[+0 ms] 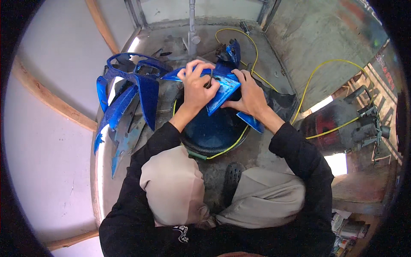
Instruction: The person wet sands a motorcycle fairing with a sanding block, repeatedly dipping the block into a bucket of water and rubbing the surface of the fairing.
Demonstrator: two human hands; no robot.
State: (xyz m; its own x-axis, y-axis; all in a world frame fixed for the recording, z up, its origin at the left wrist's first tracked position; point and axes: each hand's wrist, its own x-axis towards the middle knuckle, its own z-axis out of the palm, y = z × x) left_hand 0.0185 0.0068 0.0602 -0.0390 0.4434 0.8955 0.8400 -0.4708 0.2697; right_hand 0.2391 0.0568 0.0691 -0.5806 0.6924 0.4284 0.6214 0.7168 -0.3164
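A glossy blue plastic panel [223, 92], with a pale scuffed patch, is held over a large dark basin [209, 132]. My left hand [197, 88] is closed at its left side, fingers curled around a small dark item I cannot make out. My right hand [248, 94] grips the panel's right edge, fingers on top and thumb lower down. Another blue piece [250, 122] lies just below my right hand, and a blue and black piece [232, 52] is behind the panel.
More blue panels [145, 100] lie to the left beside a white wall [47, 128]. A metal pipe [192, 30] stands at the back. A yellow hose [321, 64] loops toward a dark metal tank [321, 124] on the right. Black plastic pieces [282, 98] lie beside the basin.
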